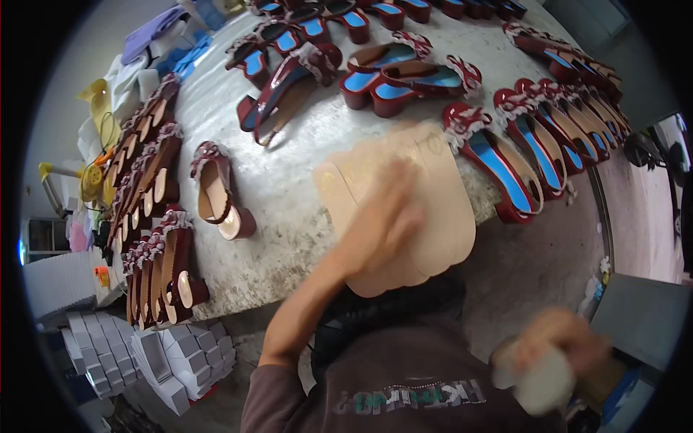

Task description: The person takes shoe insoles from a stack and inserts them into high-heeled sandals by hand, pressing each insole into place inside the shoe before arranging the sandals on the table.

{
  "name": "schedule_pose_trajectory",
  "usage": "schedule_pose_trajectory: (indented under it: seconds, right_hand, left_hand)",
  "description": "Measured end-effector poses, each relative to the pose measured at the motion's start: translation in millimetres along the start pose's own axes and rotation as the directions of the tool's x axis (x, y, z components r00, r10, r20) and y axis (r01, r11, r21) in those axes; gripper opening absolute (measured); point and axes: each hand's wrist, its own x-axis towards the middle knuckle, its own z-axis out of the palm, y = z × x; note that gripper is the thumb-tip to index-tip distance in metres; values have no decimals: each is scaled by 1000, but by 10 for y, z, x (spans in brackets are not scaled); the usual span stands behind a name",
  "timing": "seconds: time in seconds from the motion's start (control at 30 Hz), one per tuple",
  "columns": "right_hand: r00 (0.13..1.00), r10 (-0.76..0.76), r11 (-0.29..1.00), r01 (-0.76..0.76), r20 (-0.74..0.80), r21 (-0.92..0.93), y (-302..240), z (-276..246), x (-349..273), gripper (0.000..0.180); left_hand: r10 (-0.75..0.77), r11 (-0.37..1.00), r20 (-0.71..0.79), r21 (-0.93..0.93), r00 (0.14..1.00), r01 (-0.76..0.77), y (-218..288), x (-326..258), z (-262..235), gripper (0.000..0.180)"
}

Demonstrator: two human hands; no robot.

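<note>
Head view: you look down on a grey, stained, worn surface (pixel 278 191) crowded with shoes.
Left hand: your left hand (pixel 390 206), blurred, reaches over the flat pieces; its fingers are mostly stretched out, and you cannot tell whether they grip anything.
Flat pieces: a fan of overlapping beige, round-ended, sole-shaped sheets (pixel 446 227) lies at the near edge of the surface, partly overhanging it.
Right hand: your right hand (pixel 567 338), blurred, is low at the right, well apart from the left; its fingers look bent, just above a pale, rounded object (pixel 546 381), but their hold is unclear.
Right row: glossy dark-red, block-heeled shoes with blue footbeds (pixel 505 173) stand just beside the sheets.
Left side: one dark-red shoe with a beige footbed (pixel 214 191) stands near a packed row of dark-red, beige-heeled shoes (pixel 167 169).
Lower left: white rectangular boxes (pixel 162 353) are stacked below the surface.
</note>
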Motion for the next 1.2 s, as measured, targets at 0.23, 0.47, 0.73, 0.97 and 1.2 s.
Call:
schedule_pose_trajectory:
  seconds: [0.23, 0.47, 0.73, 0.97, 1.2]
  right_hand:
    - [927, -340, 570, 339, 161, -749, 587, 607, 1110, 46]
    - [787, -162, 963, 258, -595, 78, 1001, 556, 932, 28]
    - [706, -40, 895, 340, -707, 289, 1192, 401, 328, 70]
    - [732, -327, 935, 342, -598, -93, 900, 242, 603, 61]
    - [934, -170, 902, 19, -314, -432, 922, 463, 690, 71]
  left_hand:
    - [-350, 810, -279, -570, 894, 139, 1338, -779, -206, 46]
    - [313, 856, -555, 517, 771, 25, -173, 707, -671, 73]
    - [-194, 628, -544, 570, 817, 529, -830, 635, -1977, 26]
    - [-242, 828, 562, 544, 791, -134, 336, 81, -1501, 21]
    - [-134, 986, -392, -147, 910, 82, -118, -445, -1281, 47]
